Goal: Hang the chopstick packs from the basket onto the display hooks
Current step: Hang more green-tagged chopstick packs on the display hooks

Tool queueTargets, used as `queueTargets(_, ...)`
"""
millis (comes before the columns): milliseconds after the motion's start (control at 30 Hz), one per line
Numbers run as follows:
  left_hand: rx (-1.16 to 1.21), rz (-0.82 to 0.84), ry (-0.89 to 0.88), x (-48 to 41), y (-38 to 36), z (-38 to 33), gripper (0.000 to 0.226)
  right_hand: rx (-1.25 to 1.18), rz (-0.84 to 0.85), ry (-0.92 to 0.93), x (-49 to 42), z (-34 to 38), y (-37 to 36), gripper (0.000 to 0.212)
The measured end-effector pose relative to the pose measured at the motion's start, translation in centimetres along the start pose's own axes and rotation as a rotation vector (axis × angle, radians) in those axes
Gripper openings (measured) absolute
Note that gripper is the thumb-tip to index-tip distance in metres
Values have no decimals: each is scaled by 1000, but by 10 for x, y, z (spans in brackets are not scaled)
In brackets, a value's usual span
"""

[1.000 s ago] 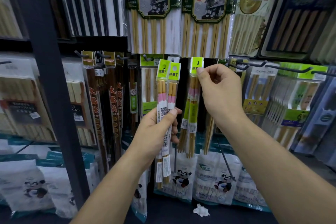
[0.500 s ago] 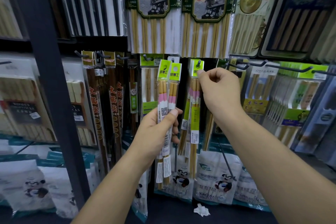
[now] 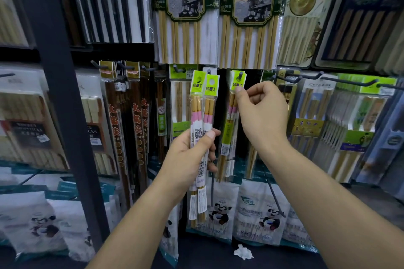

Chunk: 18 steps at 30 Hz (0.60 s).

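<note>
My left hand [image 3: 192, 159] grips two slim chopstick packs [image 3: 202, 116] upright by their middles; each has a lime-green header card and pink-banded sticks. To their right, a matching pack [image 3: 229, 135] hangs on a dark display hook [image 3: 240, 74], the hook passing through its green header. My right hand [image 3: 262, 113] pinches that header just below the hook with thumb and forefinger. The basket is out of view.
Other chopstick packs fill the wall: large ones above [image 3: 249, 17], dark brown ones to the left [image 3: 129, 126], green-labelled ones on long hooks to the right [image 3: 349, 82]. A dark upright post [image 3: 63, 105] stands at the left. Panda-printed bags [image 3: 258, 212] hang below. A crumpled paper scrap [image 3: 243, 252] lies on the bottom shelf.
My right hand pushed the pack's green header onto the hook, and the pack now hangs there. My left hand with its two packs has barely moved.
</note>
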<state>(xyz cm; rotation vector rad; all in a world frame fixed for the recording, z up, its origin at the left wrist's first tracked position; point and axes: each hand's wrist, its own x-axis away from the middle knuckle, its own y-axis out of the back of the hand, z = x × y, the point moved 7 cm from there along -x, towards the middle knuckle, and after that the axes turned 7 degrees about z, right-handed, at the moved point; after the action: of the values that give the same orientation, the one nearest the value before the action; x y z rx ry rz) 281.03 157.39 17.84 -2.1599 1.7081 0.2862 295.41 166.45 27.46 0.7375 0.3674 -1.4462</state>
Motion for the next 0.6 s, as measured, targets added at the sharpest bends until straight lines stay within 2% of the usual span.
queueTargets(67,5,-3,0,0,-1,0,19,-121,46,19,7,4,-2,20)
queueTargets(200,23,6,-1,0,-6,-1,16,-334,283,34,23,17,-17,16)
queueTargets(267,28,30,-10,2,-10,-3,21,-382,329,26,27,20,-21,13)
queueTargets(433,45,77,-4,2,-14,0,39,-402,329,-23,24,18,-22,16)
queueTargets(600,-50,8,10,-1,-4,5,17,-399,194,-49,9,14,-7,24)
